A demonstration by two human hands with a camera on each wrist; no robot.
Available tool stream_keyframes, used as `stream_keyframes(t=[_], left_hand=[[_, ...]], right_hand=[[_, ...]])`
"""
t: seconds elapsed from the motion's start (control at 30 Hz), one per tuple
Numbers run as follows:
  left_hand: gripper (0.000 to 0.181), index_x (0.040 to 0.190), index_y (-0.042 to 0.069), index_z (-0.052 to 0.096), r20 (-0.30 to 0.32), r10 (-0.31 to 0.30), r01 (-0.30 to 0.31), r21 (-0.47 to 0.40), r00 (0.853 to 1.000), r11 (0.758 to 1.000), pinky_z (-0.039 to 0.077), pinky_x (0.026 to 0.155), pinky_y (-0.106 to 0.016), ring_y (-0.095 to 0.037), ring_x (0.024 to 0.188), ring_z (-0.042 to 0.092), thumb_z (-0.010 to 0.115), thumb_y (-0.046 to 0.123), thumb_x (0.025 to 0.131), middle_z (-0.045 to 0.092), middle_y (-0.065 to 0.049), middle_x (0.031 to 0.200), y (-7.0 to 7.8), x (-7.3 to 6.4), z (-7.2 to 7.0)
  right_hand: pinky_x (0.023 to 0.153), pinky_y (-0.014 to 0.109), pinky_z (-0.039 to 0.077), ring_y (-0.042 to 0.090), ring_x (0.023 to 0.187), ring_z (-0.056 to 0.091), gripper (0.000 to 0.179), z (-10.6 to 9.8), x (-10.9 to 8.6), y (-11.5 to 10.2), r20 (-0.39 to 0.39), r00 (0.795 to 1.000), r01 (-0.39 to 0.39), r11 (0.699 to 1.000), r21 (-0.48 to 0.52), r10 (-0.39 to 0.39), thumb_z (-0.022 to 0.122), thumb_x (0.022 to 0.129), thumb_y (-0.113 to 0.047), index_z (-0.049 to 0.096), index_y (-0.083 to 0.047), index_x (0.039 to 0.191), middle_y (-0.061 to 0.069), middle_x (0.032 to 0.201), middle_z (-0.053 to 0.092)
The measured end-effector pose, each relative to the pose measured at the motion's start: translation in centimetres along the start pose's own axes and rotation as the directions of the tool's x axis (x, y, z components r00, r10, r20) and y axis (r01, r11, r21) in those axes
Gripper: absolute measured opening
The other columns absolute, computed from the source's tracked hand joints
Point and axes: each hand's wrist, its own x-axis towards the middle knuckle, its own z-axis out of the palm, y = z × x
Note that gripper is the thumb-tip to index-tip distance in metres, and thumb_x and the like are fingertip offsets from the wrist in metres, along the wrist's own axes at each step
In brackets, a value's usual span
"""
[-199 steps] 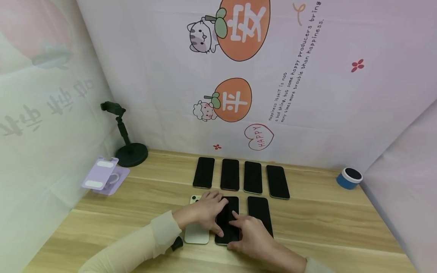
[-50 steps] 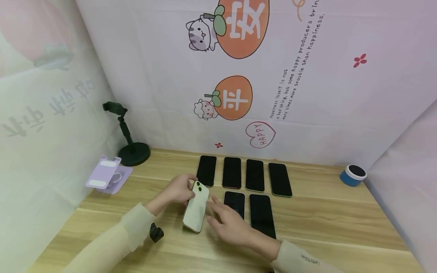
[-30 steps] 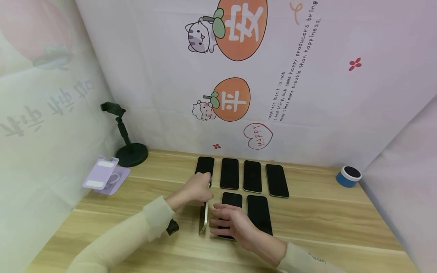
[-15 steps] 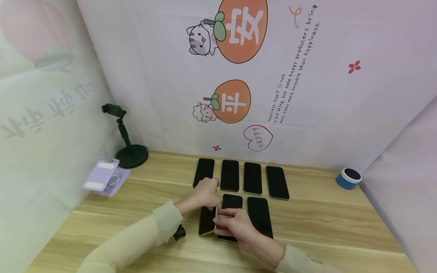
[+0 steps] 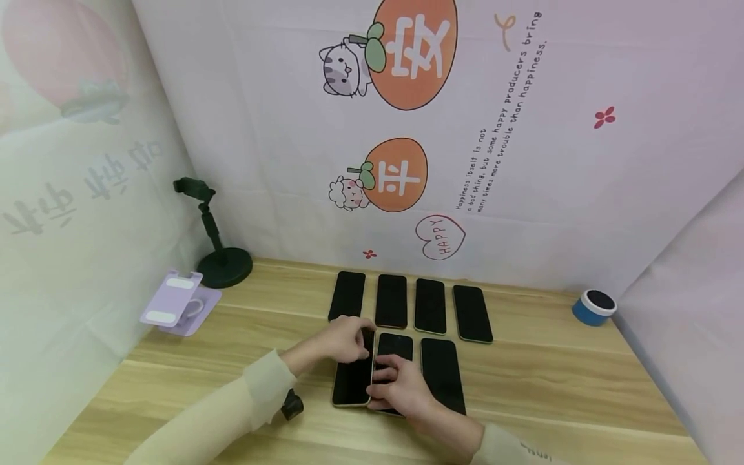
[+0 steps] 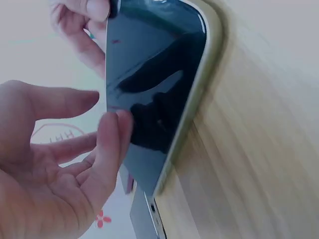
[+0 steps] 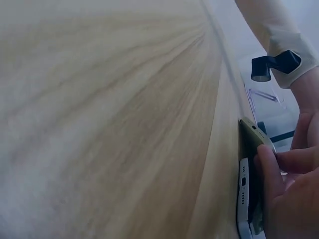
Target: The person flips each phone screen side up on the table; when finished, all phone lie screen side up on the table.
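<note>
A smartphone (image 5: 350,384) with a pale edge lies screen up at the left of the near row, its right side tilted up a little. My left hand (image 5: 343,339) is over its far end; in the left wrist view the fingers are loosely bent, with fingertips touching the screen (image 6: 159,74) and a gap to the thumb. From the right, my right hand (image 5: 403,387) pinches the phone's right edge near its bottom corner, also seen in the right wrist view. Under that hand a second phone (image 5: 396,343) is partly hidden. A third phone (image 5: 442,371) lies right of it.
Several dark phones (image 5: 391,301) form a row behind. A black stand (image 5: 223,266) and a lilac folding phone holder (image 5: 170,299) are at the left. A blue and white round tub (image 5: 594,308) sits at the far right. Printed cloth (image 5: 523,194) encloses the wooden table (image 5: 558,381).
The phone showed its white back in the left hand, was stood on edge, and is now turned screen up at the near row's left. The right hand has come to its edge; the left has loosened.
</note>
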Motion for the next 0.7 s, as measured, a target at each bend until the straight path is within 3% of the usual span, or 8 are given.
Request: stream_keyframes(t=[0.13, 0.23, 0.37, 0.4, 0.47, 0.53, 0.6, 0.7], left_hand=[[0.059, 0.139, 0.005, 0.063, -0.034, 0.032, -0.028, 0.107, 0.999, 0.994, 0.057, 0.087, -0.042, -0.022, 0.095, 0.066, 0.084, 0.015, 0.085, 0.071, -0.009, 0.108, -1.2, -1.3, -0.3], [0.068, 0.142, 0.006, 0.062, -0.030, 0.034, -0.028, 0.168, 0.999, 0.985, 0.054, 0.104, -0.051, -0.034, 0.122, 0.063, 0.089, 0.024, 0.082, 0.066, -0.017, 0.133, -2.2, -2.4, -0.4], [0.081, 0.144, 0.004, 0.060, 0.029, 0.055, -0.061, 0.224, 0.998, 0.973, 0.044, 0.118, -0.056, -0.043, 0.142, 0.051, 0.093, 0.032, 0.076, 0.056, -0.022, 0.152, -3.4, -3.5, -0.7], [0.085, 0.146, 0.004, 0.058, 0.051, 0.061, -0.072, 0.238, 0.997, 0.968, 0.041, 0.120, -0.058, -0.044, 0.145, 0.048, 0.094, 0.034, 0.075, 0.053, -0.023, 0.155, -3.5, -3.8, -0.8], [0.095, 0.152, 0.007, 0.052, 0.093, 0.067, -0.090, 0.271, 0.993, 0.958, 0.036, 0.121, -0.064, -0.045, 0.149, 0.042, 0.094, 0.039, 0.073, 0.047, -0.021, 0.161, -3.9, -4.1, -0.9], [0.103, 0.156, 0.011, 0.047, 0.135, 0.044, -0.082, 0.291, 0.990, 0.953, 0.029, 0.123, -0.069, -0.045, 0.153, 0.035, 0.095, 0.042, 0.071, 0.040, -0.018, 0.166, -3.8, -4.5, -1.2], [0.107, 0.159, 0.013, 0.042, 0.161, 0.014, -0.062, 0.299, 0.987, 0.952, 0.022, 0.123, -0.074, -0.045, 0.155, 0.030, 0.095, 0.043, 0.071, 0.035, -0.015, 0.169, -3.6, -4.9, -1.4], [0.110, 0.160, 0.014, 0.040, 0.180, -0.033, -0.023, 0.302, 0.983, 0.953, 0.016, 0.125, -0.075, -0.043, 0.159, 0.025, 0.095, 0.043, 0.070, 0.032, -0.013, 0.171, -3.1, -5.3, -1.8]], right_hand=[[0.071, 0.037, 0.066, 0.021, 0.078, 0.076, 0.079, 0.3, -0.1, -0.2, 0.021, 0.997, 0.074, 0.992, -0.103, -0.072, 0.074, 0.085, 0.007, 0.036, 0.007, 0.155, 0.036, 0.145, 0.051], [0.069, 0.035, 0.065, 0.023, 0.077, 0.077, 0.080, 0.3, -0.2, -0.3, 0.052, 0.992, 0.126, 0.972, -0.196, -0.118, 0.075, 0.085, 0.006, 0.037, 0.006, 0.155, 0.037, 0.151, 0.046], [0.065, 0.029, 0.062, 0.023, 0.072, 0.078, 0.080, 0.2, -0.2, -0.4, 0.084, 0.986, 0.165, 0.942, -0.293, -0.147, 0.076, 0.085, 0.003, 0.038, 0.005, 0.156, 0.028, 0.116, 0.074], [0.063, 0.027, 0.060, 0.020, 0.071, 0.077, 0.081, 0.2, -0.2, -0.5, 0.088, 0.982, 0.184, 0.928, -0.324, -0.164, 0.077, 0.085, 0.002, 0.038, 0.005, 0.156, 0.030, 0.118, 0.073], [0.060, 0.022, 0.057, 0.012, 0.070, 0.075, 0.083, 0.5, -0.1, -0.7, 0.100, 0.975, 0.223, 0.891, -0.395, -0.200, 0.079, 0.084, 0.001, 0.038, 0.005, 0.156, 0.035, 0.128, 0.068], [0.059, 0.020, 0.055, 0.006, 0.069, 0.072, 0.085, 1.0, 0.0, -0.9, 0.117, 0.966, 0.258, 0.848, -0.464, -0.230, 0.081, 0.082, 0.000, 0.038, 0.004, 0.156, 0.037, 0.153, 0.047], [0.061, 0.021, 0.055, 0.005, 0.070, 0.070, 0.084, 1.5, 0.2, -1.2, 0.137, 0.959, 0.283, 0.789, -0.545, -0.249, 0.083, 0.081, -0.003, 0.042, 0.004, 0.154, 0.037, 0.167, 0.022], [0.083, 0.035, 0.063, 0.022, 0.100, 0.076, 0.080, 2.3, 0.7, -1.8, 0.187, 0.955, 0.295, 0.673, -0.679, -0.230, 0.087, 0.081, -0.014, 0.050, 0.001, 0.150, 0.031, 0.165, 0.034]])
